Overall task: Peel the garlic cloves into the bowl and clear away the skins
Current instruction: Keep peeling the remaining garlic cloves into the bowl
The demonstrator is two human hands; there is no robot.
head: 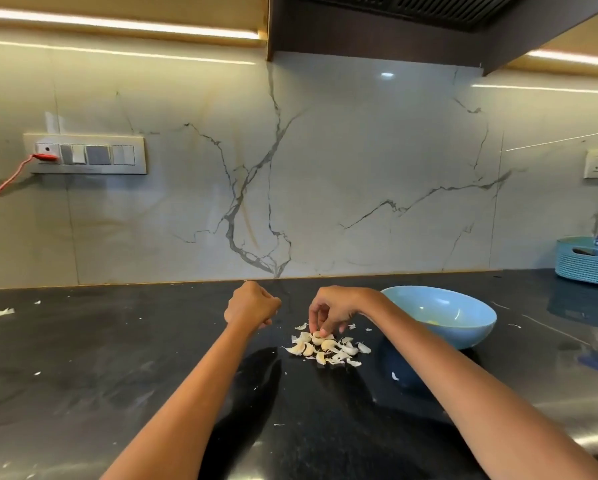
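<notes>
**Garlic peeling at a dark tabletop: hands over the clove pile**

The right hand reaches down onto the far edge of a small pile of garlic cloves, its fingertips curled around and pinching one clove at the top of the pile. The left hand hovers just left of the pile with fingers curled into a loose fist; whether it holds anything cannot be told. The cloves lie mixed with loose papery skins on the black tabletop. A light blue bowl stands just right of the pile, beyond the right forearm, with something pale yellow inside. Stray skin scraps lie far left. A turquoise basket sits at the far right against the marble backsplash.
</notes>
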